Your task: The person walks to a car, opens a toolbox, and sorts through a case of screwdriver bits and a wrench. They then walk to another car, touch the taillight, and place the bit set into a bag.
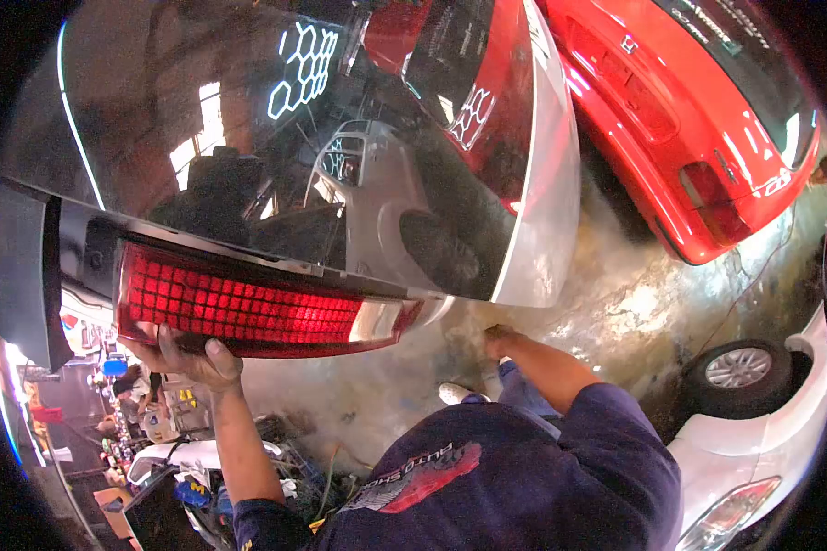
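A long red tail light [248, 303] with a dark grid pattern sits along the edge of a car's dark rear window [275, 211], with a clear section toward its right end. My left hand [188, 358] grips the tail light's near edge at its left end, fingers up against the red lens and thumb beside them. Lower and to the right, away from the light, my right hand [498, 340] hangs over the floor near my leg. Its fingers are curled in, and what they hold, if anything, is hidden.
A red car [680, 119] stands at the upper right. A white car's front [762, 441] and a wheel [739, 376] are at the lower right. Bottles and clutter fill the left, near a white panel [193, 455]. The concrete floor [606, 294] looks stained.
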### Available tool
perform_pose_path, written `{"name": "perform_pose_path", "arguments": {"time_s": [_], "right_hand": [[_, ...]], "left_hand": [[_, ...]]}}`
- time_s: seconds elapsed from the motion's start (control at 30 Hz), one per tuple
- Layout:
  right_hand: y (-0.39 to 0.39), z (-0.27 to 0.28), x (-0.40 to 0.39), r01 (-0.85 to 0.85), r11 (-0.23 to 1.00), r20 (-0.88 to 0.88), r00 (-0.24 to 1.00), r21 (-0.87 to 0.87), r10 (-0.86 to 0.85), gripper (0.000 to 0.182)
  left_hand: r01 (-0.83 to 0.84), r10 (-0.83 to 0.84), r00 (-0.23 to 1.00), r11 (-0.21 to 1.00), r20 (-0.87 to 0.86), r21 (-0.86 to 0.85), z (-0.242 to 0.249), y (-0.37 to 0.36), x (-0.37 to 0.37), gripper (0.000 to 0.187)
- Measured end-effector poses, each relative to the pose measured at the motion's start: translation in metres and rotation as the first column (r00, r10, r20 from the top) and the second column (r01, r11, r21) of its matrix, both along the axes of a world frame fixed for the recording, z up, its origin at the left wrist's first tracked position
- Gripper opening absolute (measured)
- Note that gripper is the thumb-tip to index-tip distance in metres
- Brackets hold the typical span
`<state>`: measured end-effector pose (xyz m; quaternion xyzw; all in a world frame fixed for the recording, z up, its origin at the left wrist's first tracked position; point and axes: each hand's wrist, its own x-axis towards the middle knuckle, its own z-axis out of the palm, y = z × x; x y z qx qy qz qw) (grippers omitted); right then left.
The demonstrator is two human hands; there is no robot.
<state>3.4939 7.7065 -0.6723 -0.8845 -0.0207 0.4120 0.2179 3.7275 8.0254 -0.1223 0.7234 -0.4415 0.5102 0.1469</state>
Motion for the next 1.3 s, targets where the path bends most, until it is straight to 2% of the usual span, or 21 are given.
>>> {"name": "perform_pose_path", "arguments": {"time_s": [0.1,0.13,0.17,0.3,0.37,0.4,0.5,0.57,0.6,0.67,0.77,0.8,0.83,0.87,1.0,1.07,1.2,1.3], "right_hand": [[-0.007,0.012,0.0,0.063,0.998,-0.118,0.991,0.011,-0.061,0.038],[-0.007,0.036,0.005,0.018,1.0,-0.11,0.994,-0.005,-0.019,0.04],[-0.007,0.052,0.009,-0.026,0.999,-0.1,0.995,-0.023,0.023,0.042],[0.014,-0.02,0.002,0.031,0.997,-0.047,0.998,-0.065,-0.034,0.039],[0.026,-0.036,-0.009,0.087,0.996,0.021,0.996,0.011,-0.087,0.032],[0.029,-0.041,-0.015,0.077,0.997,0.025,0.997,0.006,-0.077,0.032],[0.037,-0.045,-0.018,-0.004,1.0,0.048,0.999,-0.005,0.004,0.024],[0.04,-0.049,-0.019,-0.333,0.943,0.038,0.942,-0.006,0.333,0.022],[0.045,-0.062,-0.026,-0.341,0.94,0.035,0.939,-0.011,0.341,0.022],[0.047,-0.09,-0.035,-0.066,0.996,0.087,0.994,-0.058,0.07,0.019],[0.04,0.058,-0.023,0.126,0.987,0.029,0.992,-0.101,-0.124,0.04],[0.032,0.068,-0.015,0.117,0.988,0.033,0.993,-0.105,-0.114,0.04],[0.026,0.079,-0.009,0.022,0.997,-0.019,1.0,-0.08,-0.024,0.039],[0.019,0.084,-0.005,-0.071,0.996,-0.071,0.995,-0.049,0.068,0.038],[-0.001,0.092,-0.001,-0.106,0.987,-0.115,0.989,-0.124,0.091,0.035],[-0.007,0.086,-0.001,-0.067,0.984,-0.139,0.989,-0.163,0.045,0.034],[-0.011,0.074,0.0,-0.099,0.982,-0.15,0.986,-0.162,0.075,0.036],[-0.011,0.075,-0.002,-0.059,0.982,-0.184,0.983,-0.178,0.026,0.035]], "left_hand": [[-0.06,0.06,0.998,0.998,0.02,0.015,-0.001,-0.001,-0.003,0.065],[-0.041,0.042,0.999,0.998,0.019,-0.049,-0.003,-0.006,0.0,0.078],[-0.044,0.045,0.999,0.998,0.019,-0.048,-0.002,-0.004,0.001,0.078],[-0.107,0.107,0.992,0.994,0.071,-0.011,-0.007,-0.002,0.002,0.075],[-0.093,0.094,0.994,0.995,0.049,-0.026,-0.009,0.004,0.003,0.073],[-0.048,0.048,0.999,0.999,0.004,-0.004,-0.007,0.005,0.003,0.066],[-0.053,0.053,0.998,0.999,0.043,0.005,-0.003,0.011,0.005,0.064],[-0.043,0.043,0.998,0.999,0.04,-0.018,-0.004,0.01,0.004,0.064],[-0.026,0.027,0.999,0.999,0.034,-0.034,-0.003,0.011,0.003,0.063],[-0.033,0.034,0.999,0.999,0.039,-0.035,-0.003,0.013,0.004,0.062],[-0.046,0.048,0.998,0.998,0.049,-0.043,-0.005,0.015,0.004,0.062],[-0.039,0.041,0.998,0.998,0.047,-0.047,-0.004,0.014,0.003,0.062],[-0.033,0.035,0.998,0.998,0.045,-0.051,-0.004,0.015,0.003,0.061],[-0.03,0.032,0.997,0.999,0.067,-0.031,-0.003,0.016,0.005,0.062],[-0.053,0.055,0.997,0.997,0.049,-0.051,-0.008,0.017,0.005,0.062],[-0.031,0.033,0.998,0.999,0.045,-0.044,-0.007,0.017,0.006,0.062],[-0.021,0.024,0.998,0.997,0.05,-0.071,-0.008,0.016,0.008,0.064],[-0.066,0.07,0.996,0.996,0.061,-0.057,-0.009,0.019,0.007,0.063]]}}
